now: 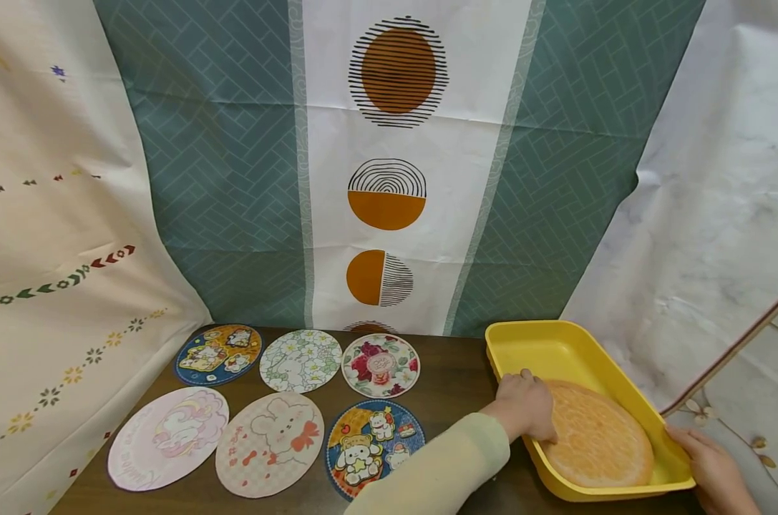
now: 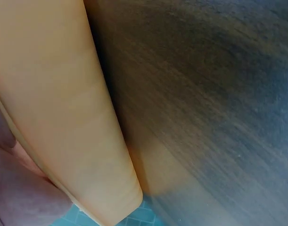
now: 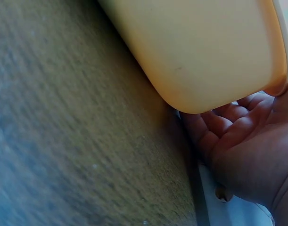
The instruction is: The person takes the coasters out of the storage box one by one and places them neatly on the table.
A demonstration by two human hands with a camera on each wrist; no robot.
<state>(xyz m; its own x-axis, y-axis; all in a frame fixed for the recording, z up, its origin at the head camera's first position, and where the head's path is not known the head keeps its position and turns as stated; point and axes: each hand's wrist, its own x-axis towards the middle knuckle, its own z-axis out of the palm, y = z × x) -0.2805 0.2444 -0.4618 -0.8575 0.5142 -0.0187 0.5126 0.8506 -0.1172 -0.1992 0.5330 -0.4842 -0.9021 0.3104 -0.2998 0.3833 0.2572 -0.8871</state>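
A yellow tray (image 1: 543, 343) stands at the right of the table, holding a round mat (image 1: 597, 436) with an orange, bread-like print. My left hand (image 1: 524, 404) reaches over the tray's left side and grips the mat's left edge; its fingertips are mostly hidden. In the left wrist view, part of that hand (image 2: 26, 188) shows behind the tray wall (image 2: 63, 103). At the front right corner, my right hand (image 1: 713, 461) holds the tray. The right wrist view has its curled fingers (image 3: 219, 123) against the tray's outer side.
Several round printed mats lie flat in two rows at the left and middle, among them a floral one (image 1: 381, 365), a pink one (image 1: 169, 438) and a blue-edged one (image 1: 376, 443). Patterned cloth (image 1: 221, 143) hangs behind the dark wooden table (image 1: 449, 386).
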